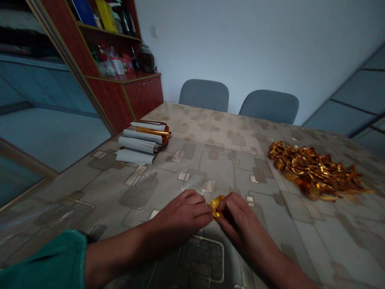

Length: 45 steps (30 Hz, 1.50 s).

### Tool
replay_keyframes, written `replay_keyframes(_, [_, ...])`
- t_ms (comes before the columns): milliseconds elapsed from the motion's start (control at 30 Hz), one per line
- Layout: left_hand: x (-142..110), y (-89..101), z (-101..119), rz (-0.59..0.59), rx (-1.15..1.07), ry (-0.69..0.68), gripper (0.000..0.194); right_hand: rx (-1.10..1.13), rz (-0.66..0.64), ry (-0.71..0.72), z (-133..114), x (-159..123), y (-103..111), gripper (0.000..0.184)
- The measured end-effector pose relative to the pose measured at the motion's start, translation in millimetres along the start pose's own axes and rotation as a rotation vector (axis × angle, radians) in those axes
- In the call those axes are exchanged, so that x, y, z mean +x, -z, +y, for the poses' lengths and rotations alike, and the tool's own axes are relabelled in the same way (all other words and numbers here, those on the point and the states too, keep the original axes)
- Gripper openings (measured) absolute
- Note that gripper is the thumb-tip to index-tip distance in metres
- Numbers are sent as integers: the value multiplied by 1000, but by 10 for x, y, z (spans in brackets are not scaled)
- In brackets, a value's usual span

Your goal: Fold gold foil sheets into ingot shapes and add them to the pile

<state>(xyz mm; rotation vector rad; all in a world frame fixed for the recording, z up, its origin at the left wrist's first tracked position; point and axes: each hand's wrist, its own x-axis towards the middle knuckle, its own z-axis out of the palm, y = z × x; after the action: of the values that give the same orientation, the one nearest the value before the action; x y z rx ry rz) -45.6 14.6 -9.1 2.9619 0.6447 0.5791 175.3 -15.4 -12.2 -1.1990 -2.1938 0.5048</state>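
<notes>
My left hand [183, 214] and my right hand [237, 220] meet just above the table near its front edge. Both pinch a small piece of gold foil paper [216, 205] between their fingertips. The foil is partly folded and mostly hidden by my fingers. A pile of folded gold foil pieces [313, 168] lies on the table to the right, well beyond my right hand. Several rolled sheets of foil paper [142, 140], grey outside and gold inside, lie at the far left of the table.
The table [210, 152] wears a patterned beige and grey cloth. Two grey chairs [204, 94] [269, 105] stand at the far side. A red-brown cabinet [129, 92] with bottles and books stands at the back left.
</notes>
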Motion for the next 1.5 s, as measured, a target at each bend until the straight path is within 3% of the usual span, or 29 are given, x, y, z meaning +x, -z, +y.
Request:
replay_keyframes(233, [23,29,32,-37,78,-13,16,101,-33,11,15,-10,71,20])
replay_keyframes(533, [-39,57,41,-156,39,10,42,69,-61,72,74,-33,116,15])
replay_keyframes(767, [-109,84,48,-146,-4,51,40,-107,-80,215,71,-69,146,15])
replay_keyframes(967, [-199,102,50,-116,83,115,39,-125,-115,235,37,-100,189,23])
replay_keyframes(1267, [-360,91,-82,-68,153,190,37,-106,-247,71,-154,-159,114,27])
replay_keyframes(1500, [-405,145,-111,-91,180,257,55,-107,-248,44,-176,-158,113,28])
